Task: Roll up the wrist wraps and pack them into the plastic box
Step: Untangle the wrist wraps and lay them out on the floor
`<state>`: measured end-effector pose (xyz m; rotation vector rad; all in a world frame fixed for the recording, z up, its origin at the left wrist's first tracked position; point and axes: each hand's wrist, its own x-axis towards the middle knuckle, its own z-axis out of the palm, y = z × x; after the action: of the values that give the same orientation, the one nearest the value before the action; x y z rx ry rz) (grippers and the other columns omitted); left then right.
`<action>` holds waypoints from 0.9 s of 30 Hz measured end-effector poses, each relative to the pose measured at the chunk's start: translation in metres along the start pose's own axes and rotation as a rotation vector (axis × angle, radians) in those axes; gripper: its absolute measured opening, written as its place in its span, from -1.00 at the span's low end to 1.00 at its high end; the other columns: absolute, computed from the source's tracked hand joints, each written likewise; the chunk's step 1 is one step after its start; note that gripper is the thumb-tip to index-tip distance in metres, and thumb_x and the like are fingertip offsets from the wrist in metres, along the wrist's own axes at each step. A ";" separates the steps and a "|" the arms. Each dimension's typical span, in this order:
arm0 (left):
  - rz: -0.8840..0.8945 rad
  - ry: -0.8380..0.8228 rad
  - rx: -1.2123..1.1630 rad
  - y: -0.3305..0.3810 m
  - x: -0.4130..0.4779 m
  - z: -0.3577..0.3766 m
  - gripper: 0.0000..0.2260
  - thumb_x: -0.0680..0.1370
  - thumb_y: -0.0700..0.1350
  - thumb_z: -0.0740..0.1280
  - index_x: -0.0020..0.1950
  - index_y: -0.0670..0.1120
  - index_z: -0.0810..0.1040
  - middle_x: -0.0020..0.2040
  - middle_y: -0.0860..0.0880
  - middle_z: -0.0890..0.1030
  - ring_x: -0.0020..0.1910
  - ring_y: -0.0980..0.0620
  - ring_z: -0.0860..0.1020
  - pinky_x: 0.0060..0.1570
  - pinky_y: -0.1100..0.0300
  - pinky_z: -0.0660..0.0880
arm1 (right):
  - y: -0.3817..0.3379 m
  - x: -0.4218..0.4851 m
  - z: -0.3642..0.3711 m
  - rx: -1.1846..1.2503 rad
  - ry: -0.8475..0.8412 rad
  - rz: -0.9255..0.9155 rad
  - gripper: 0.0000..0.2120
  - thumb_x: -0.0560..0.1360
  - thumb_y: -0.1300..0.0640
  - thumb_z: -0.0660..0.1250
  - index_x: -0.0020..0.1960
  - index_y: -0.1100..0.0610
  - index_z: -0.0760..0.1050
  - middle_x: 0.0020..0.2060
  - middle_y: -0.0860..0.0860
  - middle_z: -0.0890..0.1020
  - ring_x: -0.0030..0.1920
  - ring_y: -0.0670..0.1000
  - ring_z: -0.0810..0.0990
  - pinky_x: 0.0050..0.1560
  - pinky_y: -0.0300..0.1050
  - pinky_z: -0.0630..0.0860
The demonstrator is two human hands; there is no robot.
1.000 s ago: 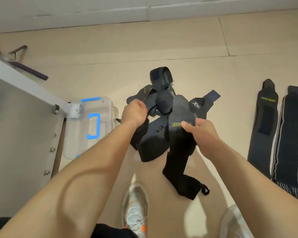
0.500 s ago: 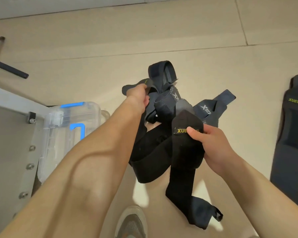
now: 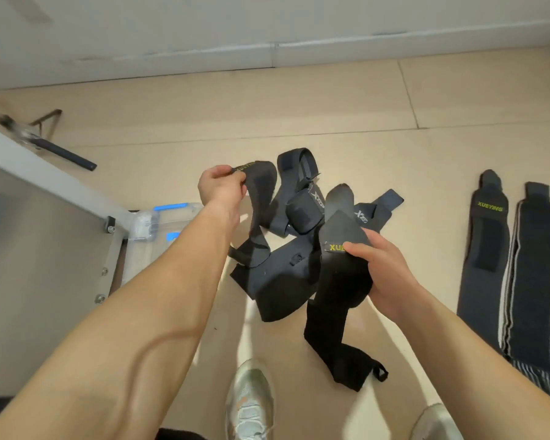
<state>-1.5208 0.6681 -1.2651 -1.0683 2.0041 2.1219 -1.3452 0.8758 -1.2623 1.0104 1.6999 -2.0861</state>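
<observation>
Black wrist wraps (image 3: 302, 208) hang in a tangled bunch over the tan floor (image 3: 362, 103), and both hands hold them up. The left hand (image 3: 222, 188) is at 11 o'clock of the bunch. Its fingers (image 3: 235, 178) pinch the end of one thin wrap (image 3: 262, 193), which droops down from there. The right hand (image 3: 381, 271) is at 4 o'clock. It curls tight round a thick folded wrap (image 3: 340, 281) with a yellow label. The long tail of that wrap hangs down toward 6 o'clock.

The clear plastic box (image 3: 143, 223) with blue clips sits on the floor at 9 o'clock, partly hidden by the left arm (image 3: 172, 296). Some flat wraps (image 3: 486, 249) lie side by side on the floor at 3 o'clock, well apart from the bunch. Two silver shoes (image 3: 250, 398) show at 6 o'clock.
</observation>
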 end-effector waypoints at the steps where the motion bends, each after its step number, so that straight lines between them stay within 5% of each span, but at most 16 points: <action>1: 0.018 -0.045 0.020 0.007 -0.012 -0.007 -0.76 0.53 -0.37 0.41 0.13 -0.12 0.57 -0.01 -0.10 0.63 -0.11 -0.04 0.64 -0.09 0.20 0.64 | -0.004 -0.010 -0.002 0.013 -0.001 -0.011 -0.71 0.55 0.19 0.41 0.26 0.06 0.58 0.09 0.10 0.71 0.14 0.17 0.68 0.16 0.12 0.61; 5: 0.019 -0.280 0.064 0.035 -0.059 -0.037 -0.76 0.53 -0.37 0.38 0.11 -0.09 0.63 0.10 -0.20 0.67 0.01 -0.15 0.67 0.15 0.02 0.60 | -0.026 -0.060 -0.009 0.098 -0.009 -0.077 -0.82 0.61 0.22 0.34 0.19 0.15 0.60 0.01 0.12 0.74 0.00 0.12 0.72 -0.06 0.00 0.59; 9: 0.054 -0.520 0.166 0.073 -0.117 -0.061 -0.71 0.57 -0.36 0.33 0.20 -0.06 0.60 0.09 -0.18 0.66 -0.07 -0.07 0.61 -0.11 0.15 0.59 | -0.061 -0.115 -0.015 0.116 -0.035 -0.196 -0.87 0.63 0.21 0.32 0.14 0.18 0.60 -0.04 0.10 0.75 -0.09 0.07 0.74 -0.14 -0.07 0.62; 16: 0.179 -0.854 0.327 0.129 -0.212 -0.087 -0.66 0.57 -0.37 0.28 0.20 -0.04 0.67 0.10 -0.05 0.66 0.01 -0.03 0.60 0.03 0.11 0.52 | -0.127 -0.208 -0.024 0.115 -0.173 -0.376 -0.82 0.60 0.25 0.34 0.19 0.20 0.60 0.03 0.15 0.74 0.01 0.14 0.73 0.07 0.05 0.63; 21: 0.344 -0.884 0.304 0.128 -0.265 -0.098 -0.79 0.58 -0.19 0.43 0.11 0.09 0.72 -0.07 0.05 0.66 -0.05 0.02 0.56 -0.04 0.06 0.47 | -0.143 -0.242 -0.030 0.009 -0.221 -0.438 -0.75 0.59 0.23 0.38 0.26 0.19 0.58 0.09 0.14 0.73 0.07 0.16 0.72 0.14 0.14 0.60; 27: 0.468 -0.853 0.211 0.116 -0.291 -0.095 -0.72 0.50 -0.17 0.47 0.13 0.14 0.66 0.11 -0.03 0.71 0.04 -0.07 0.64 0.03 -0.12 0.57 | -0.136 -0.250 -0.035 -0.095 -0.200 -0.452 -0.89 0.56 0.23 0.42 0.08 0.09 0.60 -0.06 0.02 0.74 -0.12 0.04 0.71 -0.09 0.09 0.61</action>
<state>-1.3103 0.6857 -1.0150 0.3528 2.0159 1.9401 -1.2344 0.8921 -0.9979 0.3947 2.0382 -2.2433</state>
